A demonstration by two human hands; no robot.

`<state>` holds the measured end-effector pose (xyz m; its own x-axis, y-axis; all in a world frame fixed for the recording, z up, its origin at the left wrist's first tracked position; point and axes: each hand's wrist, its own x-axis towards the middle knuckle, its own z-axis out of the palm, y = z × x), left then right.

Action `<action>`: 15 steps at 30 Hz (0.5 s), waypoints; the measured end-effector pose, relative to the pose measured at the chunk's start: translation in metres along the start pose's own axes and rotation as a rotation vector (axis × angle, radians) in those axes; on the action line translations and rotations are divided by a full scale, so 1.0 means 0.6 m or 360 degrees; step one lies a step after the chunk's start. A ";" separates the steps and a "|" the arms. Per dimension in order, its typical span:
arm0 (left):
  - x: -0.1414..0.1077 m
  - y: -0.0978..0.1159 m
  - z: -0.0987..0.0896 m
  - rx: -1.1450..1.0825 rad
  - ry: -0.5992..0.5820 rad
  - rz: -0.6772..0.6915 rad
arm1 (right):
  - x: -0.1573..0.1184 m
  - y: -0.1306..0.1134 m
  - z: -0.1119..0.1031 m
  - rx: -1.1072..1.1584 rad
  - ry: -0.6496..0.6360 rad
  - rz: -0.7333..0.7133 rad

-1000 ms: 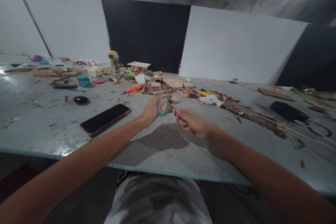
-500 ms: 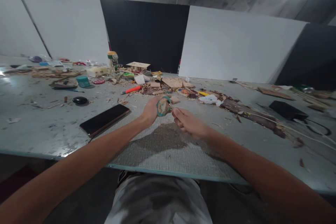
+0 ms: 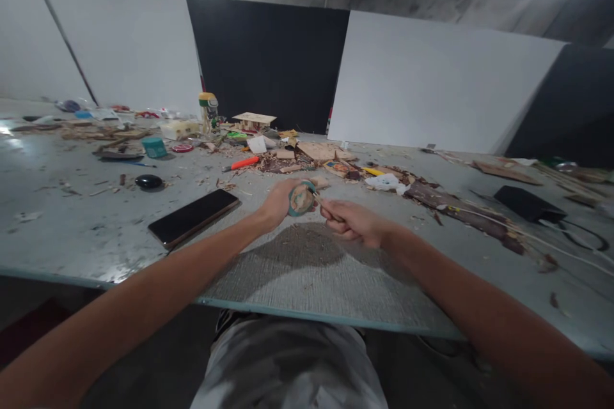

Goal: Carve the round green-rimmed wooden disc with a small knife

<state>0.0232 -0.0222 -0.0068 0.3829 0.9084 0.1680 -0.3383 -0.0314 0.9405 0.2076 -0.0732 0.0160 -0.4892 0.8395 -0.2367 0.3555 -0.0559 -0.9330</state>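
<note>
Over the near middle of the table, my left hand (image 3: 277, 202) is closed round a small round wooden piece (image 3: 301, 200). Its edge is teal, and its bare wood face is turned toward me. My right hand (image 3: 355, 222) pinches a thin paintbrush (image 3: 320, 200) with a light handle and a dark tip. The tip is at the right side of the wooden piece's rim; I cannot tell exactly where it touches. Left of my hands lies a black phone (image 3: 194, 217). Farther back stands a teal jar (image 3: 154, 147), with a red round lid (image 3: 182, 148) close by.
A black mouse (image 3: 148, 181) lies at the left. Wood shavings, an orange cutter (image 3: 244, 163), a yellow tool (image 3: 372, 171) and a crumpled tissue (image 3: 384, 182) lie beyond my hands. Bark strips (image 3: 455, 209) and a black box (image 3: 527, 204) with cables are at the right.
My right hand and the paintbrush have shifted slightly right and down, and the brush's angle has changed. The wooden piece has turned slightly in my left hand. The whole view has shifted a little.
</note>
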 end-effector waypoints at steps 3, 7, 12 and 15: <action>-0.001 0.008 -0.003 -0.0095 -0.0043 -0.0206 | 0.007 0.007 -0.009 -0.0558 0.0304 -0.0286; 0.000 0.016 -0.006 -0.0144 -0.0050 -0.0164 | 0.009 0.007 -0.009 -0.1202 0.0618 -0.0529; 0.005 0.018 -0.010 -0.0177 -0.0057 -0.0200 | 0.003 0.008 0.005 -0.1435 0.0674 -0.0473; 0.006 0.018 -0.014 -0.0192 -0.0133 -0.0164 | 0.001 0.012 0.010 -0.1569 0.0730 -0.0463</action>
<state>0.0138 -0.0157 0.0013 0.4891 0.8664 0.1010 -0.3921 0.1150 0.9127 0.2050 -0.0766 0.0077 -0.3893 0.8816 0.2669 0.8493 0.4557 -0.2666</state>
